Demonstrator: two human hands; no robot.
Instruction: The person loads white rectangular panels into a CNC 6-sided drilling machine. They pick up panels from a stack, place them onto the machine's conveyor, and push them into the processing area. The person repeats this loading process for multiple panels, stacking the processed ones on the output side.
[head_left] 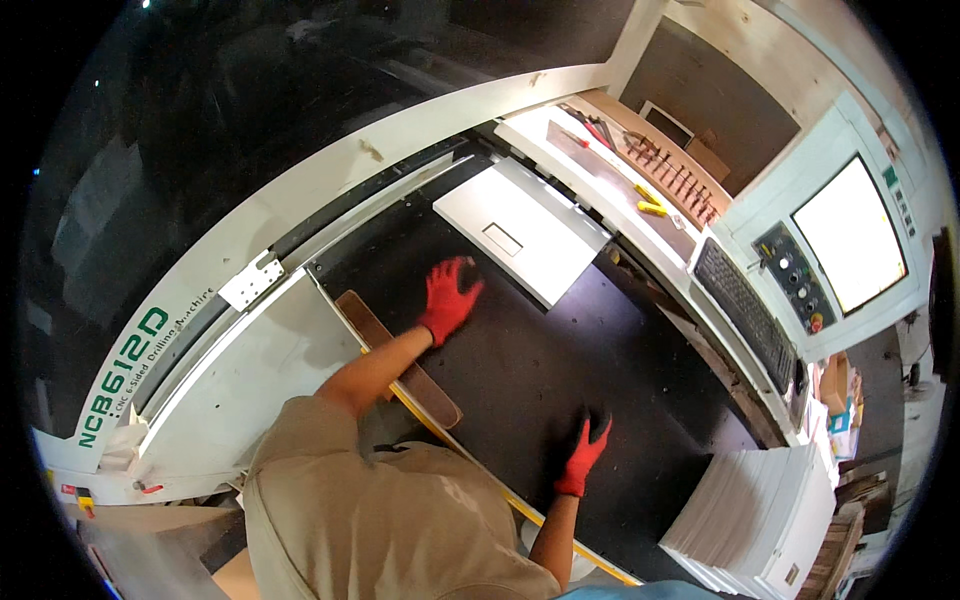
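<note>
My left hand [450, 298], in a red glove with dark fingertips, hovers over the black table top [500, 370]. Its fingers are apart and nothing is in them. Just beyond it a white rectangular panel [548, 262] with a small outlined rectangle on its face lies flat, apart from the hand. My right hand [585, 452], gloved the same way, is over the table nearer the front edge, thumb and fingers spread and holding nothing. A tall stack of white panels [735, 505] stands to its right.
Along the far right side run a ledge with tools [650, 200], a black keyboard [745, 310] and a control cabinet with a lit screen [855, 235]. A large machine with a pale frame [400, 125] rises at the left. A brown padded strip [400, 360] lines the near edge.
</note>
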